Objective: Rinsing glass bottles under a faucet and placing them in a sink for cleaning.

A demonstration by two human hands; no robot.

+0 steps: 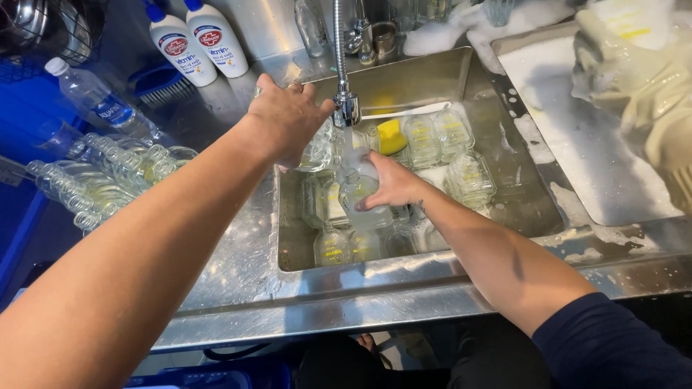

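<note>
A: Head view, centre of frame. The person's right hand (pixel 393 184) is gripping a clear glass bottle (pixel 358 193), fingers wrapped round its body, holding it tilted under the faucet (pixel 346 108) with water running onto it.

B: And the left hand (pixel 287 119)?

A: It's sitting just above centre, curled over another clear glass piece (pixel 317 151) right beside the faucet head. It looks like it's gripping, but the fingers are hidden, so it's hard to be sure.

B: What's lying in the sink (pixel 432 79)?

A: More clear bottles are lying in the basin below the hands, plus a yellow sponge (pixel 391 135). Rinsed bottles (pixel 101 180) are piling up on the counter at middle left. A co-worker's gloved hand (pixel 634 79) is working over the sudsy basin (pixel 577 144) at upper right.

B: Risks?

A: Judging by the wet glass and soap around, the held bottle is likely getting slippery; a loose grip could be dropping it onto the bottles underneath and chipping them. It's also sitting close to the metal faucet head, so a knock there could crack it.
</note>
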